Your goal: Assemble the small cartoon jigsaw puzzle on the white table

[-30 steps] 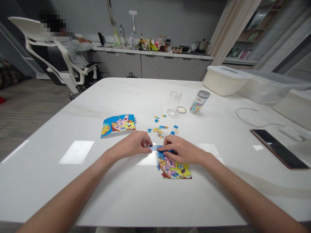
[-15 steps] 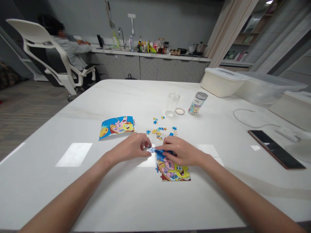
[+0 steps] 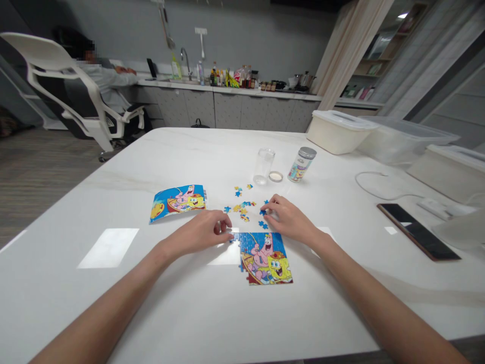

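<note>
The left grip sits curled, its fingertips pressed down at the upper left corner of the part-built SpongeBob jigsaw, which lies just to the right of that grip; whether they pinch a piece is hidden. The right grip is spread open, its fingertips just beside the scattered puzzle pieces to its left. Ahead and left of the left grip, a printed picture sheet lies on the counter. Far ahead of the right grip stand a clear glass and a puzzle jar. Good work here means steadying the assembled edge with one hand, checking each piece against the sheet, and seating it squarely with a fingertip.
</note>
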Available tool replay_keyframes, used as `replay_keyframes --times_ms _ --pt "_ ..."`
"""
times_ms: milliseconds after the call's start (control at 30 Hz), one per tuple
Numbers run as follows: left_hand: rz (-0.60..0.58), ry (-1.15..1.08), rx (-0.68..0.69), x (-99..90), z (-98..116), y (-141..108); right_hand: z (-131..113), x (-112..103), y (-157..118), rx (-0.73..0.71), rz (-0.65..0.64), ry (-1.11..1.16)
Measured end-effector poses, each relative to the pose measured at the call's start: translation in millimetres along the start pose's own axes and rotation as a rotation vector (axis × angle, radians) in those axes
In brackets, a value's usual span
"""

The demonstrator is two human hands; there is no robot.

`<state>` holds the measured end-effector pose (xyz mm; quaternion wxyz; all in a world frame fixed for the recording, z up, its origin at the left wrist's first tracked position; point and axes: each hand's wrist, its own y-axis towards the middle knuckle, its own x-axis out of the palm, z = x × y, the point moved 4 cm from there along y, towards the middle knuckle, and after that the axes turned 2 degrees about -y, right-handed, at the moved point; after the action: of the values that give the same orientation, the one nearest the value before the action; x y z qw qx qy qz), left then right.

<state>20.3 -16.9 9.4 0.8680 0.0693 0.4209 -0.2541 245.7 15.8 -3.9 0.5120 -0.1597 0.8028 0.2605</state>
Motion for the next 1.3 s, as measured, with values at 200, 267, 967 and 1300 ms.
replay_keyframes --times_ms 200,267,967,1300 --pt "0.076 -0.018 -0.049 -3.7 0 2 0 3 1 0.054 -0.045 0.027" --pt "0.114 -0.017 -0.053 -5.9 0 3 0 2 1 0.067 -0.045 0.036" --pt "0.204 -0.094 0.047 -3.1 12 4 -18 3 3 0.004 -0.081 0.373" --pt "0.123 -0.497 0.089 26.4 23 5 -47 6 -1 0.057 -0.145 0.705"
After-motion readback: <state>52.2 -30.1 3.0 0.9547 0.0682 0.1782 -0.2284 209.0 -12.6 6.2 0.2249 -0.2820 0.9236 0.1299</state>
